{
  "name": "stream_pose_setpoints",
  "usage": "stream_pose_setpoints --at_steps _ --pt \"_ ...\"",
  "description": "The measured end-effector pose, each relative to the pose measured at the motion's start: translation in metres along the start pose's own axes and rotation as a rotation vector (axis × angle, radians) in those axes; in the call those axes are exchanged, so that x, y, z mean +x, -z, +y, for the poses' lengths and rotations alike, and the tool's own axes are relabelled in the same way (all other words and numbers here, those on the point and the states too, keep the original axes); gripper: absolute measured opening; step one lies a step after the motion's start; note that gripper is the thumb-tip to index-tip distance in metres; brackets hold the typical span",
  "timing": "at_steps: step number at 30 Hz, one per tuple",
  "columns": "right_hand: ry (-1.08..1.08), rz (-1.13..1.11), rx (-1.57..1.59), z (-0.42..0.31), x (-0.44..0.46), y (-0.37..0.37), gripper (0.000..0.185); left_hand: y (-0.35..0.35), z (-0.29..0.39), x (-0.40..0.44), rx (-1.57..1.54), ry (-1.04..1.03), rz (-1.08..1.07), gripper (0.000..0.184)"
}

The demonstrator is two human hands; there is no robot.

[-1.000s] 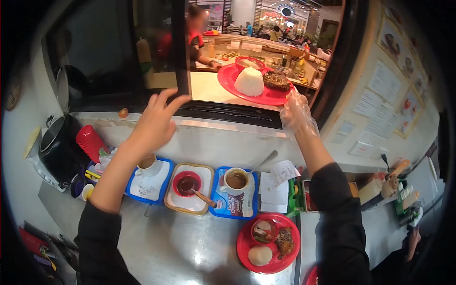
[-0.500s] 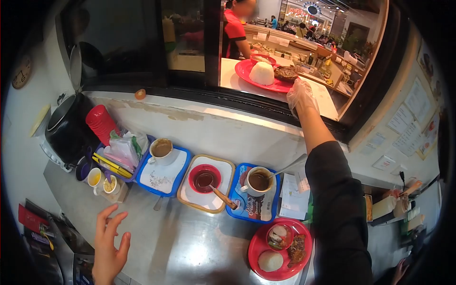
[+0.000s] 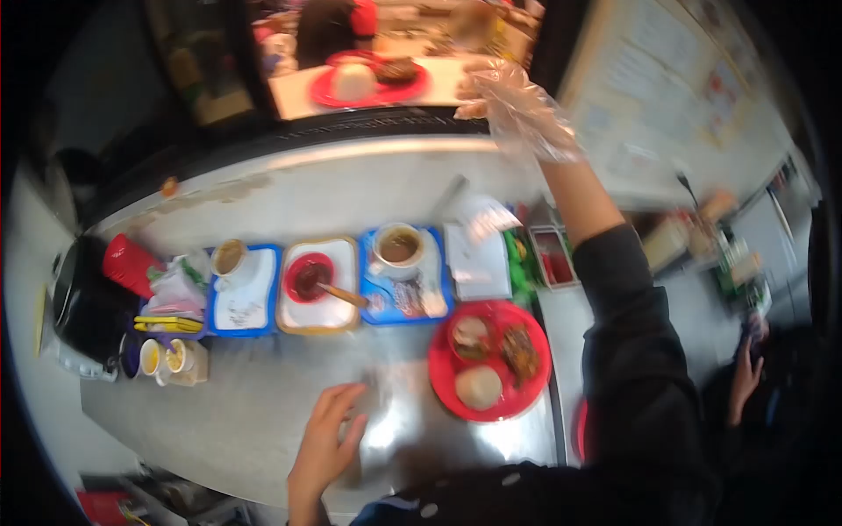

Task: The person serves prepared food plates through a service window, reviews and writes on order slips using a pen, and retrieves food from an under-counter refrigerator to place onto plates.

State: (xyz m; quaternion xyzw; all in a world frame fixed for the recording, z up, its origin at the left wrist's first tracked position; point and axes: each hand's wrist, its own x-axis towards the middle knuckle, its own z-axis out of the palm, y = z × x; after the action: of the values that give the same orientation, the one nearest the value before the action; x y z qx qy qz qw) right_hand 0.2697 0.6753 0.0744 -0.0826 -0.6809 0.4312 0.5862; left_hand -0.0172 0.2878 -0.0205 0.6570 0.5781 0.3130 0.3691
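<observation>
Beyond the window frame, a red plate with a white rice mound and a dark piece of food rests on the pale ledge. My right hand, in a clear plastic glove, is raised at the window, apart from the plate, with its fingers spread and nothing in them. Bare and empty, my left hand hovers over the metal counter with its fingers apart. Nearest to it is a second red plate with rice, a small bowl and browned meat.
Along the wall stand a white cup of brown sauce, a red bowl with a wooden-handled utensil, another cup, papers and red stacked cups. At the right edge shows another person's hand.
The plate at the window has been let go by my right hand, which has drawn away from it. My left hand has moved right over the counter, nearer the second plate.
</observation>
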Motion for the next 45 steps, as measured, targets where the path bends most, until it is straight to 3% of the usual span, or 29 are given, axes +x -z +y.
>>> stream_pose_setpoints --at_steps 1,2,3,4,5,6,7,8,9,10,11,12,13,14,15,18,20,21,23,27,29,30,32,35,36,39,40,43,45 --pt "-0.325 0.102 -0.388 -0.111 -0.030 -0.073 0.037 -0.022 -0.013 0.006 -0.068 -0.006 -0.095 0.039" --pt "-0.252 0.076 -0.169 -0.133 -0.080 -0.064 0.034 -0.043 -0.025 0.014 -0.085 0.031 -0.186 0.040" --pt "-0.468 -0.168 -0.516 -0.163 -0.118 -0.049 0.033 -0.063 -0.037 0.022 -0.099 0.065 -0.267 0.040" --pt "0.009 -0.838 -1.044 -0.184 -0.145 -0.042 0.033 -0.085 -0.056 0.029 -0.044 0.029 -0.284 0.041" --pt "-0.488 -0.724 -0.852 -0.217 -0.195 -0.064 0.031 -0.107 -0.073 0.041 0.008 -0.019 -0.288 0.042" --pt "-0.844 -0.433 -0.551 -0.240 -0.234 -0.095 0.014 -0.126 -0.086 0.052 0.005 -0.055 -0.298 0.042" --pt "-1.364 -0.414 -0.565 -0.245 -0.273 -0.111 0.023 -0.145 -0.101 0.062 -0.248 0.024 -0.266 0.043" --pt "-1.412 -0.345 -0.423 -0.215 -0.363 -0.098 0.018 -0.162 -0.111 0.075 -0.499 0.094 -0.247 0.044" --pt "-0.527 -0.718 -0.688 -0.167 -0.459 -0.072 0.017 -0.176 -0.130 0.088 -0.581 0.120 -0.189 0.044" --pt "-0.631 -0.682 -0.817 -0.171 -0.477 -0.081 0.016 -0.188 -0.143 0.104 -0.667 0.133 -0.141 0.045" --pt "-1.146 -0.290 -0.788 -0.149 -0.509 -0.090 0.020 -0.186 -0.123 0.111 -0.578 0.129 -0.100 0.044" --pt "-1.106 0.176 -0.296 -0.062 -0.600 -0.052 0.025 -0.198 -0.157 0.130 -0.538 0.102 -0.086 0.042" --pt "-0.976 0.395 -0.380 -0.075 -0.584 -0.066 0.032 -0.190 -0.134 0.130 -0.665 0.195 -0.145 0.038" --pt "-0.712 0.842 0.359 -0.055 -0.591 -0.064 0.036 -0.195 -0.151 0.142 -0.681 0.226 -0.156 0.038" --pt "-0.648 0.686 -0.062 -0.105 -0.534 -0.086 0.033 -0.192 -0.140 0.144 -0.592 0.262 -0.197 0.039" --pt "-0.762 0.701 -0.127 -0.097 -0.504 -0.074 0.025 -0.181 -0.121 0.139 -0.456 0.279 -0.236 0.042" --pt "-1.061 0.613 -0.647 -0.095 -0.495 -0.070 0.021 -0.176 -0.124 0.134 -0.408 0.275 -0.258 0.043" --pt "-1.046 0.627 -0.642 -0.095 -0.493 -0.071 0.021 -0.174 -0.126 0.132 -0.391 0.279 -0.273 0.044" --pt "-1.051 0.522 -0.984 -0.102 -0.489 -0.073 0.024 -0.174 -0.125 0.127 -0.363 0.290 -0.305 0.046" --pt "-1.144 0.405 -0.962 -0.110 -0.493 -0.072 0.024 -0.168 -0.135 0.101 -0.318 0.181 -0.246 0.033" --pt "-0.773 -0.308 -1.361 -0.117 -0.495 -0.064 0.023 -0.157 -0.134 0.085 -0.322 0.185 -0.253 0.033" --pt "-0.770 -0.305 -1.357 -0.126 -0.496 -0.068 0.023 -0.150 -0.133 0.077 -0.331 0.185 -0.263 0.032" --pt "-0.791 0.440 -0.164 -0.185 -0.474 -0.083 0.014 -0.135 -0.124 0.059 -0.354 0.183 -0.284 0.032" --pt "-0.950 0.455 0.070 -0.196 -0.450 -0.066 0.012 -0.120 -0.062 0.018 -0.352 0.177 -0.227 0.030" --pt "-0.871 0.474 0.378 -0.164 -0.463 -0.050 0.010 -0.116 -0.033 0.007 -0.342 0.172 -0.158 0.028" --pt "-0.869 0.438 0.111 -0.187 -0.431 -0.038 0.013 -0.103 0.013 -0.002 -0.332 0.076 -0.093 0.028" --pt "-0.718 0.681 0.107 -0.208 -0.418 -0.057 0.012 -0.099 0.015 0.002 -0.330 0.074 -0.085 0.028" --pt "-0.725 0.489 0.225 -0.278 -0.368 -0.054 0.010 -0.087 0.038 0.009 -0.420 0.035 -0.012 0.027" --pt "-0.583 0.551 0.334 -0.284 -0.354 -0.050 0.009 -0.076 0.095 0.001 -0.493 0.119 -0.056 0.031"
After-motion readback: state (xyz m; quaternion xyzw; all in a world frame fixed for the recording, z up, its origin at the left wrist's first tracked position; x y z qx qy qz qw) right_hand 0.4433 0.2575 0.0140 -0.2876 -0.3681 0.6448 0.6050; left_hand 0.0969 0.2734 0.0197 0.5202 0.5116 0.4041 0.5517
